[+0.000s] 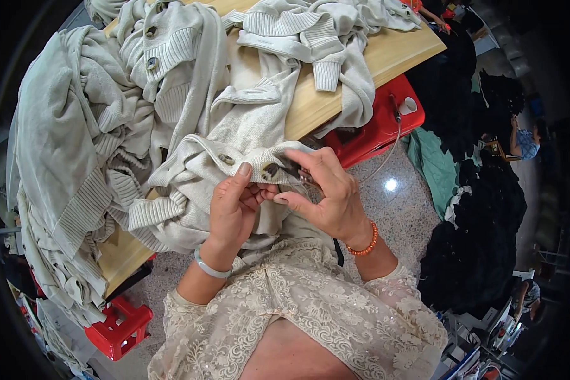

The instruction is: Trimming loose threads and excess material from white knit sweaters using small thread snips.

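Observation:
A cream knitted cardigan (247, 130) hangs over the table's near edge, its button band drawn up between my hands. My left hand (231, 206) is closed on the band, thumb on top and fingers underneath, beside a dark brown button (270, 170). Another brown button (226, 159) shows farther left on the band. Curled close to the right of the dark button, my right hand (329, 190) holds a small metal tool (306, 178) that looks like thread snips. My fingers hide most of it, and its tip is blurred against the knit.
Heaps of cream knitwear (63, 139) cover much of the wooden table (392, 54). A red stool (383, 120) on the right bears a white cup (408, 106) and a corded tool. Another red stool (118, 326) stands lower left. Dark fabric piles (475, 247) and a seated person (524, 140) are farther right.

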### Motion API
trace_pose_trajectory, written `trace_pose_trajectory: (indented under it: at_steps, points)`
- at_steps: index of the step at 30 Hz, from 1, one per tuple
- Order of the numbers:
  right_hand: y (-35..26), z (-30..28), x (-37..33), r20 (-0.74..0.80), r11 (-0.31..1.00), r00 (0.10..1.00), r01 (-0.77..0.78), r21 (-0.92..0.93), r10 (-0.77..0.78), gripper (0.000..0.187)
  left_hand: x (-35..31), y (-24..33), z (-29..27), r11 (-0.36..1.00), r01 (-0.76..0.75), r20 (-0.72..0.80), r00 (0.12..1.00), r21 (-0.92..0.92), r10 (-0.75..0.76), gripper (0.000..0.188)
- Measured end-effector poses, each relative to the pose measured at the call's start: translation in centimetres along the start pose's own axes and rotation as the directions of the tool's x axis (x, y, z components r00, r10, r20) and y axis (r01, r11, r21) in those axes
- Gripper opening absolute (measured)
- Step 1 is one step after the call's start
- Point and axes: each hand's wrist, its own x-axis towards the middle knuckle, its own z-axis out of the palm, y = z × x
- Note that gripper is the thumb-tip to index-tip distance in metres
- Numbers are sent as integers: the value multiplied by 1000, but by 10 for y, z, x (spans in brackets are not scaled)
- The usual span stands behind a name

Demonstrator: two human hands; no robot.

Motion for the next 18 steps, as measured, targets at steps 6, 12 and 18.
trace_pose_trajectory:
  at_steps: [6,12,18]
  points:
    - [8,-5,-5,49,999,999,24,-44,-22,40,3,2,2,999,13,6,1000,-33,-13,32]
    - [18,-1,-1,26,998,998,58,12,-58,34,3,-1,-2,997,13,48,999,-78,-9,24]
    - [18,-1,2,25,997,998,61,46,-62,32,5,0,-4,995,50,73,996,-83,-44,19]
